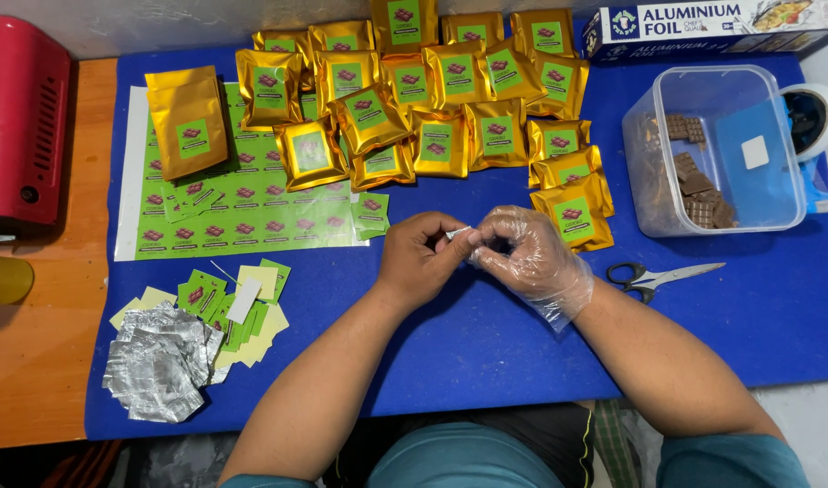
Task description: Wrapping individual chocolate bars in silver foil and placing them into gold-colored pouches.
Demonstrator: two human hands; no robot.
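While I watch from the head view, both hands meet over the blue mat (486, 343), pinching one small white scrap (457, 233) between them. The bare left hand (423, 258) has thumb and forefinger pressed on the scrap's left end; the right hand (527, 258), in a loose clear glove, nips the right end. I judge this to be a peel or a fold of something thin, so I would keep the grip light, work at the edge with the bare fingertips, and let the gloved side only steady it, since the slack plastic could slip or snag.

Near left lies a heap of foil squares (156, 366) beside loose green stickers (202, 294). Just right of the hands rest scissors (653, 276), blades shut. Farther left is the green sticker sheet (242, 208). Beyond the hands spread gold pouches (432, 99), each labelled green. Far right stands a clear tub (717, 149) with chocolate pieces (699, 194), a tape dispenser (816, 136) touching it, a foil box (712, 27) behind.
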